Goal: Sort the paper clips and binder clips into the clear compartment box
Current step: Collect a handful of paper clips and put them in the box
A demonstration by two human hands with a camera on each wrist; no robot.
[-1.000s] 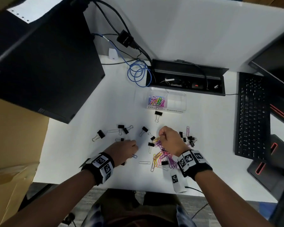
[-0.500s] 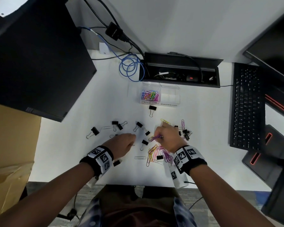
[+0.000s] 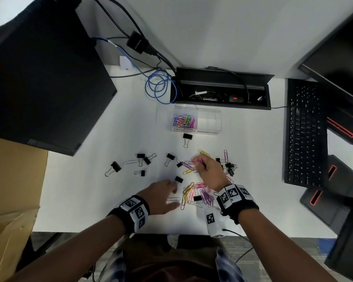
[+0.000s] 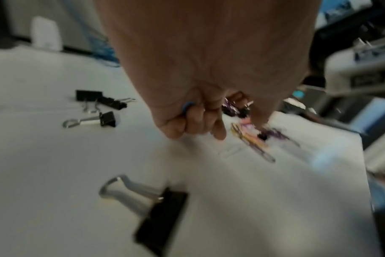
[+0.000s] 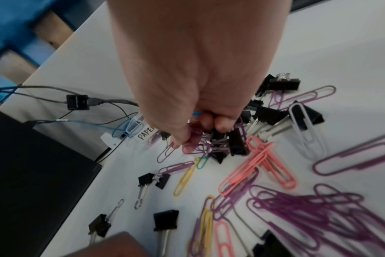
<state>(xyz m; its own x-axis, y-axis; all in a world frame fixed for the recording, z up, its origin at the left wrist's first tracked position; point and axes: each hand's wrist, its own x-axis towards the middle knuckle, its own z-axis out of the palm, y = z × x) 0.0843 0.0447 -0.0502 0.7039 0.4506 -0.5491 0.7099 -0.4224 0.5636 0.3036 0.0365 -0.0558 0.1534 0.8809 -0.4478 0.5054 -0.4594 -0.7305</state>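
Observation:
The clear compartment box (image 3: 209, 121) stands at the back of the white table; coloured paper clips (image 3: 183, 121) fill its left compartment. Black binder clips (image 3: 187, 137) lie scattered in front of it, and a pile of paper clips (image 3: 198, 194) lies near the table's front. My left hand (image 3: 171, 190) hovers left of the pile, fingers curled round a blue paper clip (image 4: 187, 105). My right hand (image 3: 198, 162) is down among the clips, pinching a bunch of purple and blue paper clips (image 5: 196, 137). A white paper clip (image 3: 172, 199) lies by my left thumb.
A black computer tower (image 3: 39, 78) fills the left. An open cable tray (image 3: 222, 88) and a blue cable coil (image 3: 159, 86) lie behind the box. A keyboard (image 3: 306, 135) is at the right, a cardboard box (image 3: 8, 190) at the lower left.
The blue paper clip that lay by my left hand is now in its fingers, and that hand has shifted right toward the pile. My right hand keeps gathering clips in about the same spot.

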